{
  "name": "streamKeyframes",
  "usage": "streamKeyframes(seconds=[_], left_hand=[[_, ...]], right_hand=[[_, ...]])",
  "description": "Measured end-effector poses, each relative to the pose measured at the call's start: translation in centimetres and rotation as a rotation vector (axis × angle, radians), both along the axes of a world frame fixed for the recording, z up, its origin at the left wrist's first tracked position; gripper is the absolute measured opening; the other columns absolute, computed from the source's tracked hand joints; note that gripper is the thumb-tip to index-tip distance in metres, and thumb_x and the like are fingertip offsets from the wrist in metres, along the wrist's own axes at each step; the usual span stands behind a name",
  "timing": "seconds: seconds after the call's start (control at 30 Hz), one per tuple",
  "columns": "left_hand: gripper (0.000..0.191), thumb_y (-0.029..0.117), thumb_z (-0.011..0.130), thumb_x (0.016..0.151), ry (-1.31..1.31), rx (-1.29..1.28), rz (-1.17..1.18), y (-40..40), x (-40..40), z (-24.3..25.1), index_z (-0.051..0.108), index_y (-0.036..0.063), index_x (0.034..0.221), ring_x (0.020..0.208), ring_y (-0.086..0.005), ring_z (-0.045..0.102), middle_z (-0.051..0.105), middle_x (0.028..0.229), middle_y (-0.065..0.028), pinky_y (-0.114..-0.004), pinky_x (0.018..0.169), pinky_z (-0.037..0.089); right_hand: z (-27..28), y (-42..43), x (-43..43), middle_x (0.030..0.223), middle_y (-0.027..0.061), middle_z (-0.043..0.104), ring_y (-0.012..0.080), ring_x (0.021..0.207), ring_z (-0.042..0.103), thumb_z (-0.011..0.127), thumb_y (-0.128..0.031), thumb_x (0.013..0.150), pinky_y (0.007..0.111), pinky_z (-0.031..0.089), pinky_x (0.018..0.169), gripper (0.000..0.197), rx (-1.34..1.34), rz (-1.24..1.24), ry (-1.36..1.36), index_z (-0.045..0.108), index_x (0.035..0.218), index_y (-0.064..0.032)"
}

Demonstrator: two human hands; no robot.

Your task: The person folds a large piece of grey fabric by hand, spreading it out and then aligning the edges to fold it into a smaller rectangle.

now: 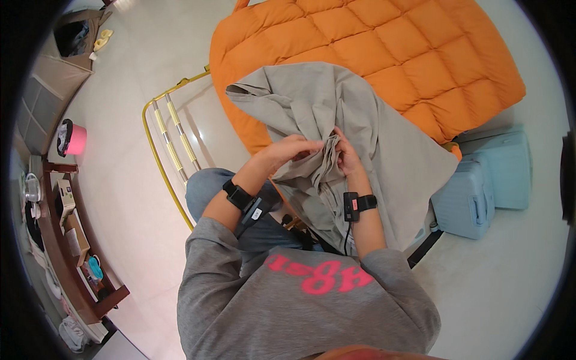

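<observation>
A large grey cloth (400,148) lies in loose folds over my lap and across part of an orange quilted cushion (387,45). My left hand (294,150) grips the gathered cloth, its fingers partly hidden in the folds. Just beside it, my right hand (346,155) pinches a bunched, layered edge of the same cloth between thumb and fingers. At the cloth's far left corner, a fold gapes into a dark opening. Each wrist wears a black strapped device.
The cushion rests on a gold metal frame (148,121) with two beaded rollers (173,130). Light blue suitcases (459,202) stand at the right. Leftward are a pink bin (77,140), a brown wooden shelf unit (67,252) holding small items, and yellow slippers (103,40) on the pale floor.
</observation>
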State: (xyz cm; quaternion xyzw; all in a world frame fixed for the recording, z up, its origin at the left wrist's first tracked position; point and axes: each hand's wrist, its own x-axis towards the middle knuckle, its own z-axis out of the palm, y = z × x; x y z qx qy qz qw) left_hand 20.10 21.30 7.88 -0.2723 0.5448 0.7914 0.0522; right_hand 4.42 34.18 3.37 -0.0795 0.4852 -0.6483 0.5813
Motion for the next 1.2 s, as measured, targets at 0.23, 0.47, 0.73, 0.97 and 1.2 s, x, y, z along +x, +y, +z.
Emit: streamKeyframes(seconds=[0.23, 0.47, 0.73, 0.97, 1.2], left_hand=[[0.035, 0.027, 0.058, 0.077, 0.17, 0.081, 0.451, -0.8, -0.4, -0.9, 0.045, 0.0028, 0.099, 0.061, -0.0095, 0.05, 0.051, 0.071, -0.0015, -0.02, 0.054, 0.038], [0.026, -0.003, 0.051, 0.072, 0.528, -0.247, 0.508, 0.5, -0.7, -0.9, 0.046, -0.0001, 0.097, 0.061, -0.004, 0.044, 0.048, 0.068, 0.0018, -0.018, 0.055, 0.036], [0.014, -0.005, 0.045, 0.07, 0.503, -0.223, 0.463, 0.6, 0.2, 0.4, 0.05, 0.0007, 0.082, 0.06, -0.0034, 0.042, 0.046, 0.067, 0.0036, -0.017, 0.053, 0.033], [0.006, -0.003, 0.046, 0.063, 0.615, -0.538, 0.306, 0.5, 0.6, 0.7, 0.045, 0.0019, 0.066, 0.064, -0.0099, 0.039, 0.042, 0.07, -0.0018, -0.02, 0.056, 0.032], [0.012, 0.003, 0.054, 0.065, 0.654, -0.652, 0.234, 0.8, 0.4, 0.9, 0.042, 0.0019, 0.065, 0.064, -0.0139, 0.04, 0.041, 0.069, -0.0042, -0.022, 0.059, 0.034]], right_hand=[[1.7, -0.4, 0.9, 0.07, -0.002, 0.05, 0.0031, 0.037, 0.03, 0.038, -0.003, 0.065, 0.015, 0.024, 0.031, 0.069, -0.071, 0.098, 0.137, 0.024, 0.132, -0.0114], [4.0, -1.8, 2.9, 0.105, 0.0036, 0.049, 0.0114, 0.086, 0.05, 0.037, 0.002, 0.069, 0.023, 0.04, 0.072, 0.063, -0.071, 0.191, 0.582, 0.029, 0.13, -0.0075], [3.1, -2.4, 4.3, 0.12, 0.008, 0.043, 0.0179, 0.108, 0.042, 0.039, 0.004, 0.07, 0.025, 0.032, 0.089, 0.061, -0.245, 0.151, 0.564, 0.028, 0.129, -0.0027], [3.3, -2.1, 5.1, 0.113, 0.0077, 0.048, 0.0139, 0.1, 0.046, 0.04, 0.003, 0.071, 0.024, 0.034, 0.085, 0.055, -0.279, 0.056, 0.706, 0.033, 0.125, -0.0021], [4.6, -2.1, 5.4, 0.099, 0.0124, 0.056, 0.0181, 0.091, 0.053, 0.043, -0.002, 0.074, 0.027, 0.039, 0.081, 0.041, -0.264, 0.065, 1.01, 0.043, 0.116, -0.0013]])
